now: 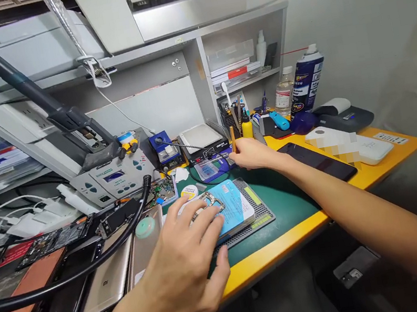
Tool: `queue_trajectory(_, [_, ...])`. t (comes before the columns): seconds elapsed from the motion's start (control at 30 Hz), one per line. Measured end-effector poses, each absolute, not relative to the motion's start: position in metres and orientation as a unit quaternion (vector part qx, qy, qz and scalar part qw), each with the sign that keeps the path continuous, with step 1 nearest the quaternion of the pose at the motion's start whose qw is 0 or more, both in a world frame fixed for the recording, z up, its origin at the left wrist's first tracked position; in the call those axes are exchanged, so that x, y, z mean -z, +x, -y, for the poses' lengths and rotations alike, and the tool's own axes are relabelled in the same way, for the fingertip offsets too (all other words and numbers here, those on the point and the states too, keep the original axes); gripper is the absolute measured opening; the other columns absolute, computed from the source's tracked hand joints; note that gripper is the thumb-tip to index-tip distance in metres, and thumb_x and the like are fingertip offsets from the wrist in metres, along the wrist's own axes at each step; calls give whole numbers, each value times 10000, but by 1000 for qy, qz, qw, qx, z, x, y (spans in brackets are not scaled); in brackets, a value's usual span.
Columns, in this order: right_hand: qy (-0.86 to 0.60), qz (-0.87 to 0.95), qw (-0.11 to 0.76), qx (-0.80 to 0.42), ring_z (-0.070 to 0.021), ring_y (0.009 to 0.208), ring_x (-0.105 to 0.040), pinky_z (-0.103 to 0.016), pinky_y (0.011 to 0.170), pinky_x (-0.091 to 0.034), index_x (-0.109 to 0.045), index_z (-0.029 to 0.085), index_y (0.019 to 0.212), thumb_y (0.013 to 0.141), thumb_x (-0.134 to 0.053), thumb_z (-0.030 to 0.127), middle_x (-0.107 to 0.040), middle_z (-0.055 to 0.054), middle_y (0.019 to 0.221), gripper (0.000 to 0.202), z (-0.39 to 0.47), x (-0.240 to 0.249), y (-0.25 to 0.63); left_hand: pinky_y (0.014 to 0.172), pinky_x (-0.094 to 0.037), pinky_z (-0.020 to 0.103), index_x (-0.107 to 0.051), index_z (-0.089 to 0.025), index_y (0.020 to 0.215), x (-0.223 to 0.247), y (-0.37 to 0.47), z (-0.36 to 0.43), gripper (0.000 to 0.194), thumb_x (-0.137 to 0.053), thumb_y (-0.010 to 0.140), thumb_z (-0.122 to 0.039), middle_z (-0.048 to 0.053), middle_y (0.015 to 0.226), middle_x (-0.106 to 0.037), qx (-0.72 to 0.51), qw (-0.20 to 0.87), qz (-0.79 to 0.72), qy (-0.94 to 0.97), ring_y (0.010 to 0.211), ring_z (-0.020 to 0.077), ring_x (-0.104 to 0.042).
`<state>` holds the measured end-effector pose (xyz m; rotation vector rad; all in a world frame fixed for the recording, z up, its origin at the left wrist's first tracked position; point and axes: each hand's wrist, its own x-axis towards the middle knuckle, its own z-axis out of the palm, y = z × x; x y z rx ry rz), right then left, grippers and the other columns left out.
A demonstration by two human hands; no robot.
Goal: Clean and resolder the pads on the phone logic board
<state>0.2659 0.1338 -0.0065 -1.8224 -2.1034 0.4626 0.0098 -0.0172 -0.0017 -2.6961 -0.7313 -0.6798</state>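
Observation:
My left hand [190, 260] is spread over a blue-and-white box [237, 207], fingers apart and their tips near a small phone circuit board [214, 201] lying on it. Part of the board is hidden under those fingers. Beneath the box is a grey perforated mat [268, 215]. Farther back, my right hand [252, 153] is closed near a small clear tray [211, 169]. A slim gold-coloured tool [233, 138] rises upright from its fingers; the tool's lower end is hidden. A yellow bottle [247, 127] stands just behind that hand.
A dark phone [313, 160] lies right of my forearm, by a white device [350, 144]. Bottles and a spray can [306, 81] stand behind. At left are a hot-air station [115, 174], its black hose [93, 279] and several phone parts. A yellow edge [287, 241] borders the green worktop.

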Motion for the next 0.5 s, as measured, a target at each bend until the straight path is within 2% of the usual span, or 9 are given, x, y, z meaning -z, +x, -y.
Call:
queue_trajectory(0.1, [-633,742,157,-155,-261,1091,-707,-462,912,-612,-662,164,1305,1007,-688,368,-686,-115,1308,363,-133,7,266,1134,-421,639,-683,-107,1208,3,23,16,365,-589,947,-345,136,1237,-713,185,132,252,-941,1192,348,-598])
queue_trajectory(0.2, [-630,746,156,-149,-259,1084,-709,-459,908,-613,-666,163,1298,1007,-688,369,-690,-112,1300,357,-133,6,267,1128,-435,665,-689,-103,1216,7,29,11,416,-566,975,-418,139,1162,-719,166,156,249,-941,1140,345,-618])
queue_trajectory(0.3, [-629,749,156,-142,-257,1077,-711,-457,905,-614,-668,165,1291,1009,-685,370,-694,-108,1291,350,-133,6,267,1121,-441,681,-707,-97,1173,12,31,8,389,-571,982,-408,134,1082,-724,175,181,247,-936,1084,335,-633])
queue_trajectory(0.5, [-625,753,155,-136,-244,1042,-719,-443,882,-620,-676,164,1268,1013,-679,373,-707,-98,1253,330,-133,7,266,1147,-423,660,-730,-83,1105,20,33,11,306,-640,951,-332,125,1054,-741,218,200,258,-920,1061,317,-630])
